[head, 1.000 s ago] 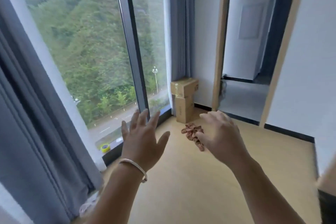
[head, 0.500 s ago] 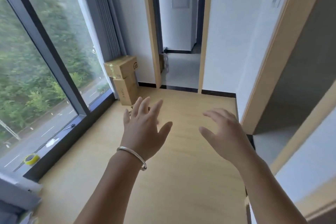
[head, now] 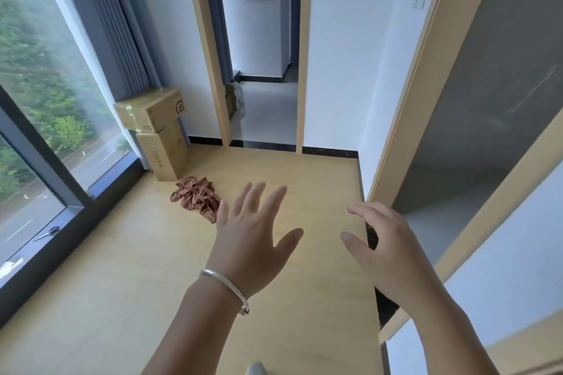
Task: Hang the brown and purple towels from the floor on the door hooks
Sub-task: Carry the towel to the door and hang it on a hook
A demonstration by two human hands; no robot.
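Note:
A crumpled brown towel (head: pixel 196 197) lies on the light wooden floor (head: pixel 128 277), just in front of the stacked boxes. My left hand (head: pixel 254 237), with a silver bracelet on the wrist, is raised with fingers spread and holds nothing; its fingertips sit just right of the towel in the view. My right hand (head: pixel 385 248) hovers further right with relaxed, slightly bent fingers, also holding nothing. No purple towel and no door hooks are visible.
Two cardboard boxes (head: pixel 158 128) are stacked in the corner by the grey curtain (head: pixel 118 27). A tall window (head: pixel 36 94) runs along the left; scissors (head: pixel 48 233) lie on its sill. An open doorway (head: pixel 265 70) is ahead, and a second opening (head: pixel 475 119) is at right.
The view has swung right and tilted down from the window toward the floor and doorways. The brown towel, hidden behind my left hand half a second ago, shows again. Both hands stay raised and empty.

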